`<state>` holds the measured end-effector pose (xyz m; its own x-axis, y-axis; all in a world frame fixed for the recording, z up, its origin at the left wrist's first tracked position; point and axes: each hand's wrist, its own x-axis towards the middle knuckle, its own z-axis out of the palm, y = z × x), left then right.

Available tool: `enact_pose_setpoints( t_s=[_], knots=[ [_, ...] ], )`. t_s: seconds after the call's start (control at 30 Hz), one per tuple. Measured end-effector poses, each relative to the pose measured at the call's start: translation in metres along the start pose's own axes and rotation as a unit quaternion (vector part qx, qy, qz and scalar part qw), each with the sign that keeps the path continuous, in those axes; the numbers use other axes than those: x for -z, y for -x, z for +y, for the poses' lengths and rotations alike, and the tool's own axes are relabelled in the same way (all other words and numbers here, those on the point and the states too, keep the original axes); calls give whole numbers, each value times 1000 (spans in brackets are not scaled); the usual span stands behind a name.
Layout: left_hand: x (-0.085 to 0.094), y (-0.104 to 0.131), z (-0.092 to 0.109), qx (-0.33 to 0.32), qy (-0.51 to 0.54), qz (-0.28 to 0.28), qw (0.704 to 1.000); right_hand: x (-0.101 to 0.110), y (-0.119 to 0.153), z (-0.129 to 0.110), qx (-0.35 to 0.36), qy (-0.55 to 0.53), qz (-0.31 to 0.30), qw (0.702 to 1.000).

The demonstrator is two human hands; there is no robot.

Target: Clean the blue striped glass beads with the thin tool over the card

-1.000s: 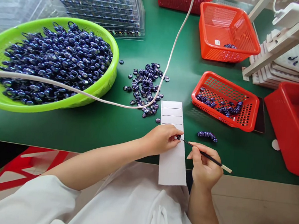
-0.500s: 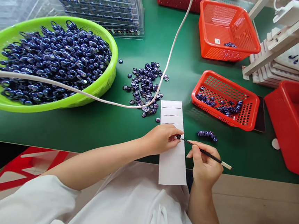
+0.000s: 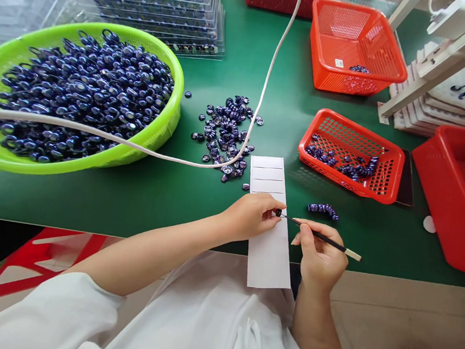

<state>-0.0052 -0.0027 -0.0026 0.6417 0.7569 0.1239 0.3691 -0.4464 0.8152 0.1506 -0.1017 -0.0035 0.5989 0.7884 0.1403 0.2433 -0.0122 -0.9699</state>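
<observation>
Between thumb and fingertips, my left hand (image 3: 255,215) pinches a small dark piece (image 3: 278,213) above a white paper strip (image 3: 269,259). My right hand (image 3: 320,253) grips a thin black tool (image 3: 324,238) with a pale end, like a pen; its fine tip touches or nearly touches the dark piece. Dark lines cross the upper part of the strip, which hangs over the table's front edge. Beyond my left hand lies a loose pile of shiny dark-blue pieces (image 3: 226,128). A short row of similar pieces (image 3: 322,210) rests beyond my right hand.
A green basket (image 3: 179,83) full of looped dark pieces stands left. A small red basket (image 3: 395,180) holds some pieces; a larger red basket (image 3: 319,68) is behind it. Stacked clear trays (image 3: 218,37) stand at the back. A white cable (image 3: 272,64) crosses the green table.
</observation>
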Motion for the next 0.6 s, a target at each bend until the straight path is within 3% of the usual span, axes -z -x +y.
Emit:
enact_pose_setpoints(
  t_s=[0.6],
  knots=[
    [0, -1, 1, 1, 21, -5, 1000, 0, -3, -3, -20, -26, -22, 999]
  ],
)
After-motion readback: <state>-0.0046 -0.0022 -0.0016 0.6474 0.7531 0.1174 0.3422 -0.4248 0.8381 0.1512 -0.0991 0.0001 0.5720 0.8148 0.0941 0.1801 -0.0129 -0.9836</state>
